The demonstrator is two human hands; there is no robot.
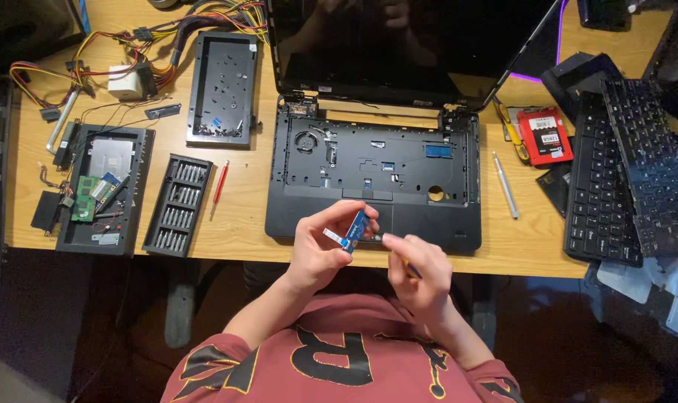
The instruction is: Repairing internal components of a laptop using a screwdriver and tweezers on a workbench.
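Left hand (320, 250) pinches a small blue circuit board (354, 230), fingers closed on it, held up just over the front edge of the stripped laptop base (376, 179). Right hand (419, 272) is closed around a thin tool (412, 269); its tip sits right beside the board's lower end, touching or nearly so, can't tell which. The 2 hands are close together, just in front of the desk edge. Left of the left hand: open bit set case (176, 205) with a red tool (220, 183) beside it, then a black tray of parts (104, 190). Right of the right hand: silver screwdriver (504, 185), red drive (544, 136), 2 loose keyboards (622, 179).
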